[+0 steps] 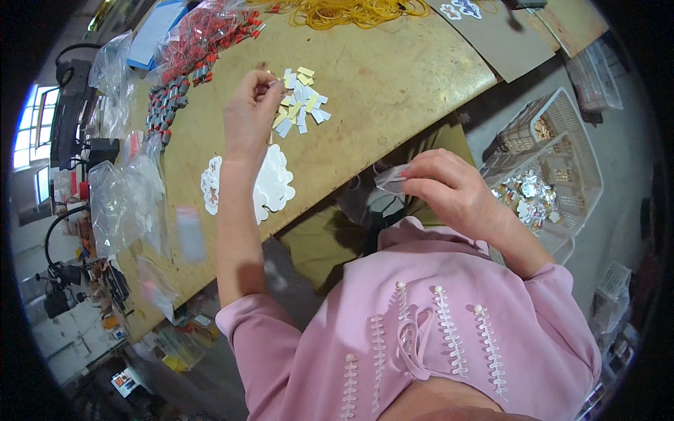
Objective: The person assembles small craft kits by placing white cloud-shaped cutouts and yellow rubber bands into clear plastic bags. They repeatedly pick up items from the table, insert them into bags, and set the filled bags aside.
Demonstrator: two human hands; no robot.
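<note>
Over the left part of the yellowish table (393, 77), my left hand (253, 109) is closed in a pinch; whatever its fingertips hold is too small to make out. Right beside those fingertips lies a loose pile of small white and pale yellow rectangular pieces (307, 104). My right hand (453, 188) is off the table's near edge, in front of my body, with a small clear plastic bag (390, 180) gripped between thumb and fingers. Under my left forearm are white scallop-edged cutouts (274, 184), and a smaller stack of printed cutouts (210, 186) sits to their left.
Yellow elastic loops (337, 11) lie at the far edge. Bagged red-and-grey parts (203, 42) and crumpled plastic bags (119, 210) cover the left side. Flat clear bags (189, 235) lie nearer me. On the floor at right stands a plastic crate (586, 165) holding shiny pieces (530, 196).
</note>
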